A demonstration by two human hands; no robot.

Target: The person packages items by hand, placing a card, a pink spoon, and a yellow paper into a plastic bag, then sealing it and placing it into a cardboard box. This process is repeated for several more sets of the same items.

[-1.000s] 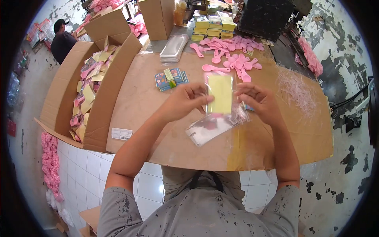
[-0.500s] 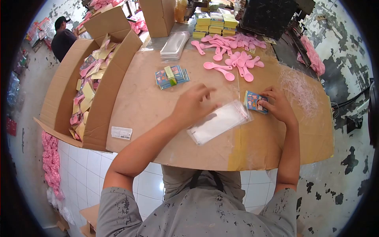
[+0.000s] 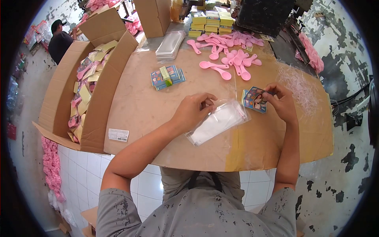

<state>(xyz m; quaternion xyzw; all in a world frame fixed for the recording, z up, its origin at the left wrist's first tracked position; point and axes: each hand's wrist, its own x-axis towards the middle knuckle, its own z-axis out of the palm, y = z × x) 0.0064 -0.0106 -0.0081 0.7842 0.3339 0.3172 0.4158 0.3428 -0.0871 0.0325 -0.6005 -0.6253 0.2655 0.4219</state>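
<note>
- Printed blue card (image 3: 256, 98), at the fingertips of the right hand (image 3: 282, 102); it lies just inward of them, tilted over a small card pile (image 3: 244, 95) on the cardboard-covered tabletop (image 3: 185, 156).
- Right thumb and fingers are clamped on the card's outer edge; the rest of the card reaches away from them, toward the other hand.
- Left hand (image 3: 193, 110) has its thumb and fingertips curled near each other over the far edge of the clear plastic bags (image 3: 219, 124); whether they pinch the film, I cannot tell.
- Those bags lie flat beneath and beside the left fingertips, spreading across to a spot just short of the card pile.
- Beyond the left fingers sits the banded card bundle (image 3: 175, 78), and farther out the spare clear bags (image 3: 169, 46).
- Beyond and between both sets of fingers lie pink plastic measuring spoons (image 3: 239, 59); past them rise the yellow-edged card stacks (image 3: 211, 24).
- Outward of the right fingers is a tangle of clear plastic strips (image 3: 298, 89).
- Well out past the left fingers stands the open cardboard box (image 3: 106, 91), filled with pink spoons and cards.
</note>
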